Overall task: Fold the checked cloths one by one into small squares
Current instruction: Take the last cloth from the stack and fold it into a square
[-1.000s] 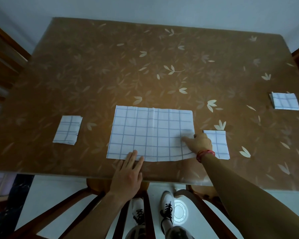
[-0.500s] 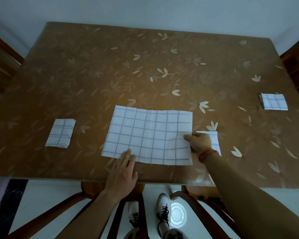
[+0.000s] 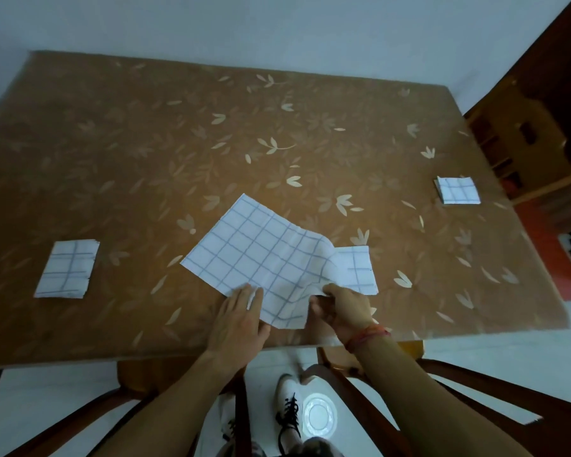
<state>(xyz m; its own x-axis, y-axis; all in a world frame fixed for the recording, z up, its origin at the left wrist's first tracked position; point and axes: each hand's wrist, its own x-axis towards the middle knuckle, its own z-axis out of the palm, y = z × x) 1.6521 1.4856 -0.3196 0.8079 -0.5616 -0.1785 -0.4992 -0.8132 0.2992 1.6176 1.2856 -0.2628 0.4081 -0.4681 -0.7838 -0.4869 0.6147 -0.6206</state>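
First fold starting: my right hand (image 3: 342,308) fingers pinch the open checked cloth (image 3: 264,258) near edge, left hand (image 3: 239,319) flat, pinning; next, carry edge across.

Right hand (image 3: 342,310) pinches the open checked cloth (image 3: 261,255); left hand (image 3: 239,321) presses its near edge.

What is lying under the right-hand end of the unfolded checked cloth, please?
A smaller folded checked cloth lies there on the table. The unfolded cloth overlaps its left edge, and the right hand hides its near corner.
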